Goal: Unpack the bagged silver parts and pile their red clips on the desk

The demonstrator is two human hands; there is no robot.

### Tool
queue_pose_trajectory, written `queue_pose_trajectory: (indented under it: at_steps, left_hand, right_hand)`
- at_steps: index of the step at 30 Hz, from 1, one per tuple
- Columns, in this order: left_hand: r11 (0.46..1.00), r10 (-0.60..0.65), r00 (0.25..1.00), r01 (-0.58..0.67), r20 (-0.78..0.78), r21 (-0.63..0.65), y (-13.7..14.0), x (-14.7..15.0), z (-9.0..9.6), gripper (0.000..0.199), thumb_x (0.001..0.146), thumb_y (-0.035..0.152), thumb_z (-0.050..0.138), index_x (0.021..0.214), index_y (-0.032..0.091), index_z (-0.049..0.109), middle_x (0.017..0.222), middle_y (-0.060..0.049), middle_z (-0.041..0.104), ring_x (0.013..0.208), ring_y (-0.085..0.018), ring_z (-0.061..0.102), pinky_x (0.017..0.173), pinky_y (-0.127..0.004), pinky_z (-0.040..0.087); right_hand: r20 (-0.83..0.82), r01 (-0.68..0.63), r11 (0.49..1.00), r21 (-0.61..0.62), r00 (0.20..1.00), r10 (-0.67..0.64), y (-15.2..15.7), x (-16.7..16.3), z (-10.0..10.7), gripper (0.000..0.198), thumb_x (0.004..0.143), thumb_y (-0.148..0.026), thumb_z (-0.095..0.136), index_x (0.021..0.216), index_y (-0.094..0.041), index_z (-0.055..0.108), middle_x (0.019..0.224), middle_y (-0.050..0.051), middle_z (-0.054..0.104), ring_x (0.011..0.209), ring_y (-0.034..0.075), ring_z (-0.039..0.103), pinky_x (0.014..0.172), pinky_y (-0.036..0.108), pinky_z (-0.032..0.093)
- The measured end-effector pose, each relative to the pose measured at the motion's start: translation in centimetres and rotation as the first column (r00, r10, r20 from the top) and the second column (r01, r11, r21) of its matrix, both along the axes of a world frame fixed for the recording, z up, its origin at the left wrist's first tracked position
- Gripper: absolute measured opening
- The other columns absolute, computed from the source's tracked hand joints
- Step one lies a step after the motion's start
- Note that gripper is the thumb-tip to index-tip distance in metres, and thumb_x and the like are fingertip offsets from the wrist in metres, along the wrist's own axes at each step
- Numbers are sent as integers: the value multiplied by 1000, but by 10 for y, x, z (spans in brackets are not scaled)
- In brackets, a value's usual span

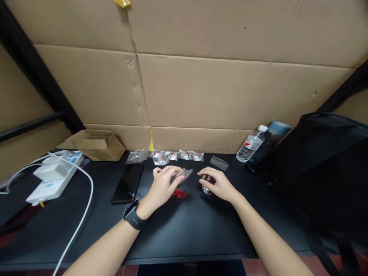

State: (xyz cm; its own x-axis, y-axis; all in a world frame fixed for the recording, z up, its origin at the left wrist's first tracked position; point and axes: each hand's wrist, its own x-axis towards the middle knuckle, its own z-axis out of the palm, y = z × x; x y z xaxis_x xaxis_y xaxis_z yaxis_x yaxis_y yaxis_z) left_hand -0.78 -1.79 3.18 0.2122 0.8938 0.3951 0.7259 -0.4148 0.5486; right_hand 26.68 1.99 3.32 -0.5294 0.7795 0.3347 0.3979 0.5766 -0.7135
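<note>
My left hand (165, 183), with a dark watch on its wrist, pinches a small clear plastic bag (187, 173) between thumb and fingers. Under that hand lies a small heap of red cord-like pieces (179, 193). To the right, my right hand (218, 184) is curved over a small round shiny thing (206, 190) on the black tabletop. Its thumb and forefinger are apart, and the hand partly hides the round thing. Several clear packets (172, 155) with round silvery things and red bits inside lie along the back.
Flat clear bags (137, 156) and a clear strip (219, 163) lie at the back. On the left are a phone (127, 184), a cardboard box (99, 147) and a white power strip (57, 186) with cables. A water bottle (250, 145), a blue-lidded bottle (277, 129) and a black bag (324, 172) stand right.
</note>
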Motion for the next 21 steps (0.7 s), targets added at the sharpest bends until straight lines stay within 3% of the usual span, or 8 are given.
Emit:
queue_pose_trajectory:
  at_steps: [3, 6, 11, 14, 19, 21]
  left_hand:
    - [999, -41, 997, 42, 67, -7, -6, 9, -2, 26, 105, 48, 52, 114, 30, 69, 128, -2, 73, 118, -23, 65, 94, -40, 31]
    - [999, -33, 993, 35, 116, -18, -6, 11, -5, 27, 107, 43, 47, 112, 29, 70, 128, -4, 73, 127, -25, 61, 96, -41, 32]
    - [1000, -17, 982, 12, 188, 26, 2, 11, 1, 31, 106, 43, 46, 102, 25, 71, 116, -6, 75, 116, -26, 65, 99, -40, 39]
    - [998, 10, 966, -23, 258, 50, 11, 17, 12, 34, 105, 44, 45, 103, 23, 72, 112, -7, 76, 110, -25, 67, 98, -37, 44]
    - [996, 86, 982, -89, 167, 13, 29, 39, 16, 49, 107, 47, 33, 95, 20, 72, 92, -8, 76, 93, -26, 69, 93, -39, 47]
    - [987, 151, 971, -157, 183, 19, 31, 47, 8, 51, 107, 47, 30, 97, 20, 73, 91, -8, 76, 94, -26, 70, 94, -39, 46]
  right_hand:
    - [-156, -43, 975, -217, 988, 9, -7, -20, 1, 31, 95, -43, 66, 113, -20, 76, 96, 7, 75, 73, 16, 67, 71, 30, 55]
    - [-303, -125, 921, -368, 953, 8, -8, -39, 0, 32, 88, -48, 74, 99, -18, 78, 85, 5, 76, 73, 18, 69, 74, 32, 58]
    - [-483, -101, 932, -349, 871, -87, 2, -60, -1, 29, 78, -45, 82, 91, -20, 78, 93, 5, 79, 86, 21, 74, 87, 36, 59]
    - [-529, -168, 905, -391, 846, -71, 9, -61, -1, 42, 70, -43, 88, 102, -19, 78, 99, 7, 80, 86, 22, 75, 79, 34, 60]
    - [-636, -178, 891, -418, 757, -147, 8, -53, -5, 34, 75, -45, 85, 91, -16, 78, 87, 7, 78, 77, 20, 75, 75, 31, 60]
    - [-672, -198, 890, -410, 725, -149, 2, -51, -8, 34, 79, -45, 83, 98, -17, 78, 98, 8, 78, 80, 20, 76, 76, 31, 61]
